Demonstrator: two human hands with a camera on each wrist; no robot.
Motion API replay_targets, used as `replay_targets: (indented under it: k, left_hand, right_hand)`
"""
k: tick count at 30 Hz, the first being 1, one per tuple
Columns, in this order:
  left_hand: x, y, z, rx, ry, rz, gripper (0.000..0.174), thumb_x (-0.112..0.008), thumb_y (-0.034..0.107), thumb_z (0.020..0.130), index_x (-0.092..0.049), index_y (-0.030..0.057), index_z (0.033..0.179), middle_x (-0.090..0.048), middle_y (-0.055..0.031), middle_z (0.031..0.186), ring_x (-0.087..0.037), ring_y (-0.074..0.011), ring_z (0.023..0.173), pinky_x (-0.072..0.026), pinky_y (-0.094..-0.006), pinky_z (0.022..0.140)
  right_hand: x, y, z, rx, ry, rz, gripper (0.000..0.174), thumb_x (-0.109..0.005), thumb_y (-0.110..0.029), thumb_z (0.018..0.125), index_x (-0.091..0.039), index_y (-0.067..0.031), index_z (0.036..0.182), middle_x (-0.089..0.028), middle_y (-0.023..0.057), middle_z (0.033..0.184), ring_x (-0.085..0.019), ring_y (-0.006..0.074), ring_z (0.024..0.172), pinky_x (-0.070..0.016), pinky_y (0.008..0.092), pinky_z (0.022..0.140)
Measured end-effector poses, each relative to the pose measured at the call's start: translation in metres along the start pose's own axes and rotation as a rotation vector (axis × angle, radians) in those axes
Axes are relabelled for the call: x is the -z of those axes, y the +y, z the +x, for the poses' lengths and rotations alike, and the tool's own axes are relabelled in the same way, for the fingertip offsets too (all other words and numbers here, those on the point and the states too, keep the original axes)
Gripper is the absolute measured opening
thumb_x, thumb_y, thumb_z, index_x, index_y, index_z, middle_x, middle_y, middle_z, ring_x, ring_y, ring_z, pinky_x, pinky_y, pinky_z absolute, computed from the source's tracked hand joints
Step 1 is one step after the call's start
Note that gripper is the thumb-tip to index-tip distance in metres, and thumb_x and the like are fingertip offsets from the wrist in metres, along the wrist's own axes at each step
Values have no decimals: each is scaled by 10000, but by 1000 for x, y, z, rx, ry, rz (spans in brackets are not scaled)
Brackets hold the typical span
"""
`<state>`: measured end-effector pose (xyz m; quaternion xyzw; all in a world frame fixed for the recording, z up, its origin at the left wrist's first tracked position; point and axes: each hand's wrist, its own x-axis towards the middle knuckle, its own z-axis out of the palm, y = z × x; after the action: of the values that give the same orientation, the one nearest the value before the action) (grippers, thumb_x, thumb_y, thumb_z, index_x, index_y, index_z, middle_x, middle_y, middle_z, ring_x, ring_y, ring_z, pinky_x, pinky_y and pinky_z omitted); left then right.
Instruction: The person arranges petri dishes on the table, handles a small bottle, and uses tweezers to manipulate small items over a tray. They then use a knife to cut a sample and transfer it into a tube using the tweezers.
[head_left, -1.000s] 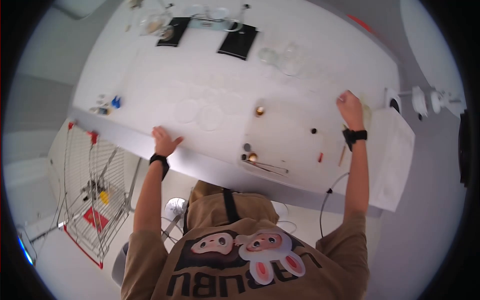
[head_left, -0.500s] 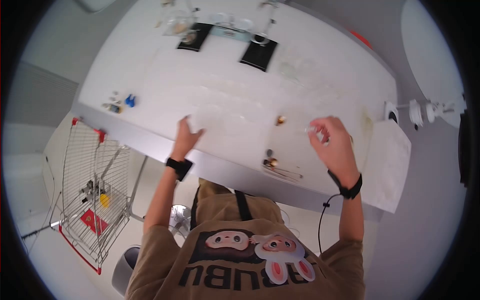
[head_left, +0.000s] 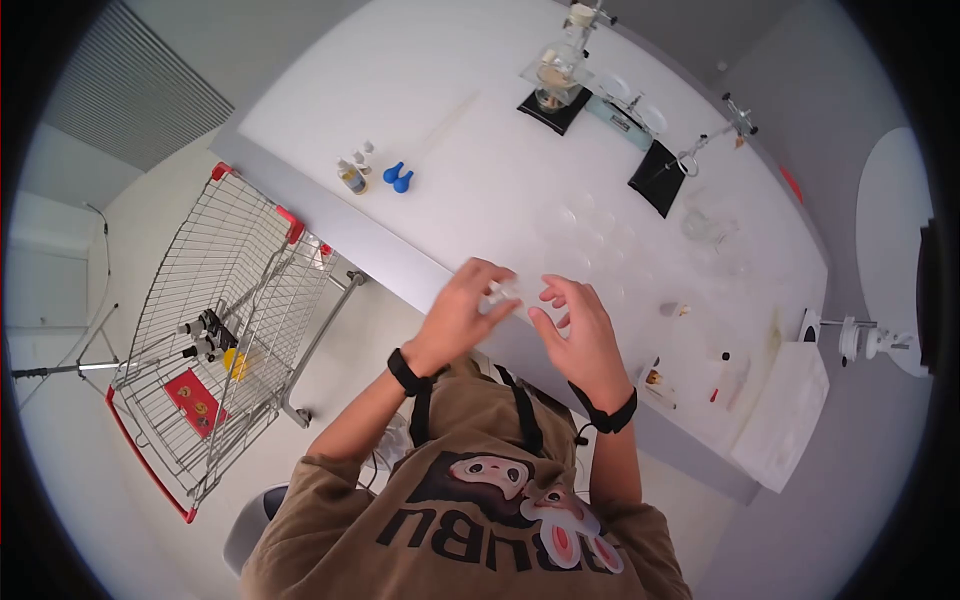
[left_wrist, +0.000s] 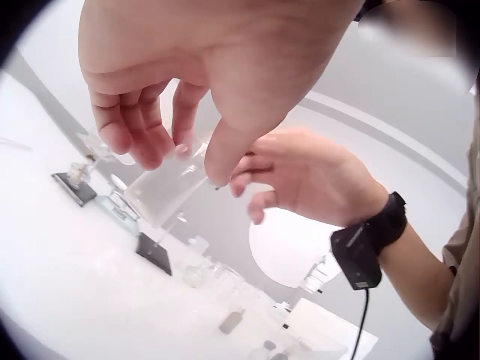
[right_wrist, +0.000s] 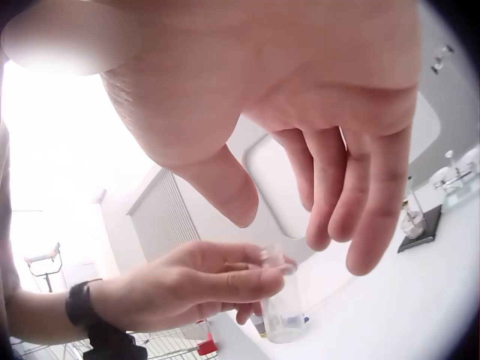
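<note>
My left hand (head_left: 462, 312) pinches a small clear see-through vessel (left_wrist: 166, 191) between thumb and fingers, above the table's front edge. In the right wrist view the vessel (right_wrist: 285, 315) hangs below the left fingertips, wider at its lower end. My right hand (head_left: 583, 342) is just to the right, palm toward the vessel. Its fingers are relaxed and slightly bent, with nothing between thumb and fingers in the right wrist view.
Blue rubber bulbs (head_left: 398, 177) and small bottles (head_left: 352, 178) stand at the table's left. Clear round dishes (head_left: 590, 225) lie mid-table. Behind are a balance (head_left: 622, 120) and a black stand base (head_left: 657, 178). A wire cart (head_left: 240, 310) stands beside the table.
My right hand has come from the table's right side to the middle, carrying the clear vessel. The left hand has lifted off the table edge and now holds it; the right hand has let go.
</note>
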<state>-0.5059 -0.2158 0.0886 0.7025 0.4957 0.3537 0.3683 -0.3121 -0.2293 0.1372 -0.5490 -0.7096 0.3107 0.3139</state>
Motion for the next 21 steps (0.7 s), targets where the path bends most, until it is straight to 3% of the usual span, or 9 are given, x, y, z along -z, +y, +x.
replay_targets:
  k: [4,6,8,14,21]
  left_hand:
    - [52,-103,11,156,371,181,324,-762,154,850,-653,34,1130,-638,-143,1036,-643,-276,859,-536,-377,778]
    - [76,-163,21,148,568,257,347,-767,139,851,-638,10,1147,-662,-129,1026,-640,-238,836,-532,-354,757]
    - [94,-206,32,205,675,308,354,-763,148,857,-621,-17,1137,-677,-146,1024,-647,-249,847,-533,-366,760]
    - [98,-252,53,251,756,334,365,-740,184,882,-609,-9,1163,-671,-152,1008,-646,-264,903,-522,-387,821]
    - [92,-257,69,323,734,468,345,-720,232,900,-634,68,1191,-658,-115,890,-654,-272,821,-524,-391,747]
  right_hand:
    - [-9,0,-3,-95,-3,-26,255,-673,-106,897,-636,-24,1136,-658,106,999,-628,249,892,-536,344,704]
    - [-7,10,-11,-181,22,-53,237,-663,-113,907,-649,-25,1126,-658,113,983,-635,229,817,-535,326,654]
    - [-4,15,-23,-246,55,-60,224,-653,-109,912,-655,-20,1118,-665,118,973,-635,218,793,-531,318,652]
    - [8,33,-62,-452,137,-118,200,-625,-111,936,-671,-13,1103,-700,114,931,-635,175,769,-511,288,654]
    - [9,41,-88,-642,176,-94,218,-629,-156,949,-680,-16,1108,-708,83,915,-637,157,780,-508,291,682]
